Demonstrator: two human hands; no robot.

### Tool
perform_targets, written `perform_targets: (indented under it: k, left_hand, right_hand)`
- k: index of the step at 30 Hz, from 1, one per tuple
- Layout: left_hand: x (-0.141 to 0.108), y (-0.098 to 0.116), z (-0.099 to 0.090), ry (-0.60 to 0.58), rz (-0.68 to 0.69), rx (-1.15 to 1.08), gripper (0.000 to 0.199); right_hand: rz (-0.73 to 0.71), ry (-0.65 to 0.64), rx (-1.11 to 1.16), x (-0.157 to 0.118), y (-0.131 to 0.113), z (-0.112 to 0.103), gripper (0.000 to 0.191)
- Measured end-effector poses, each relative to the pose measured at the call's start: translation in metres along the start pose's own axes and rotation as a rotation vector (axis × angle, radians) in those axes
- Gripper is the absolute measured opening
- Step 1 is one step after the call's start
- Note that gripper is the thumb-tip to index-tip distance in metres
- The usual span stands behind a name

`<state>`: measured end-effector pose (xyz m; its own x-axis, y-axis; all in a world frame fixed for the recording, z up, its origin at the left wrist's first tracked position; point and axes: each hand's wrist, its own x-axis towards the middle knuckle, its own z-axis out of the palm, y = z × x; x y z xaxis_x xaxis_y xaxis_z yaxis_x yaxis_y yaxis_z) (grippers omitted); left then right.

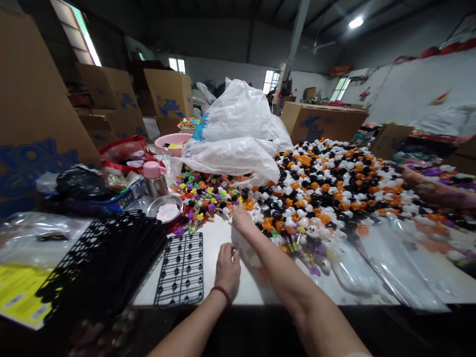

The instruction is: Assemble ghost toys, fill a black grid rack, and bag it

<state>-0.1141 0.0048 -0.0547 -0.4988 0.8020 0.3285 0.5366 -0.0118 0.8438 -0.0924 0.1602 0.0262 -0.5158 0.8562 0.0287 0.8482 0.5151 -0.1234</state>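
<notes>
My left hand (227, 270), with a beaded bracelet at the wrist, is over the white table (219, 233) near its front edge. Its fingers are curled around a small dark item too small to name. Farther forward, my right hand (241, 218) reaches to the near edge of the pile of small colourful toys (201, 198); its fingertips are among the pieces, and whether they grip one is hidden. Left of my left hand lies a black grid tray (182, 270). A large heap of orange, black and white ball-shaped pieces (327, 183) spreads to the right.
Stacked black grids (111, 263) lie at the left, near a metal bowl of white powder (167, 212) and a pink-lidded flask (155, 178). A big white sack (241, 119) stands behind the toys. Clear plastic bags (394, 263) lie at the right front.
</notes>
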Motion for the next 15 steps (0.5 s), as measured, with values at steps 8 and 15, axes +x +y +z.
perform_targets:
  k: [8, 15]
  left_hand:
    - [0.003, -0.004, 0.001, 0.054, -0.068, -0.026, 0.025]
    - [0.007, 0.007, -0.007, 0.075, -0.298, -0.169, 0.049]
  right_hand:
    - [0.164, -0.041, 0.066, 0.001, 0.059, -0.028, 0.029]
    - [-0.002, 0.040, 0.288, -0.048, 0.014, -0.017, 0.044]
